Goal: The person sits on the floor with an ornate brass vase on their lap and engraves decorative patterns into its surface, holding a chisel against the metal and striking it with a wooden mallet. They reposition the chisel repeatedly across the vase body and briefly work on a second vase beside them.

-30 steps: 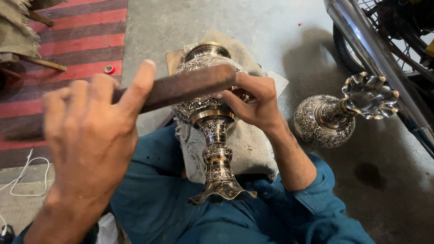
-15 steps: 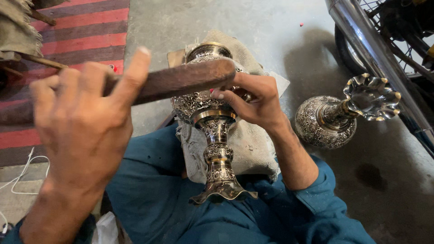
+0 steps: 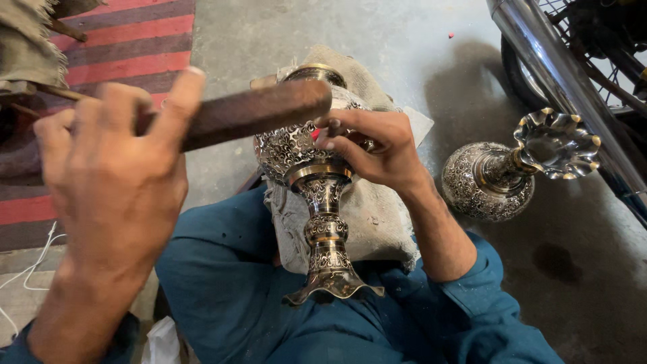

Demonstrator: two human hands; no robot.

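Note:
An ornate engraved metal vase (image 3: 317, 202) lies on a burlap cloth (image 3: 377, 216) over my lap, its flared foot toward me. My left hand (image 3: 114, 168) grips a dark wooden bar (image 3: 256, 111), held just above the vase's bulb. My right hand (image 3: 371, 148) rests on the bulb. Its fingers pinch a small tool with a red bit (image 3: 315, 133) against the engraved surface, right under the bar's end.
A second engraved vase (image 3: 499, 172) with a scalloped rim lies on the concrete floor to the right. A motorcycle's chrome pipe (image 3: 559, 81) and wheel stand at the top right. A red striped rug (image 3: 128, 47) and white cord (image 3: 27, 269) are on the left.
The wooden bar's far end has lifted slightly and my left hand has shifted a little left. My right hand stays on the vase.

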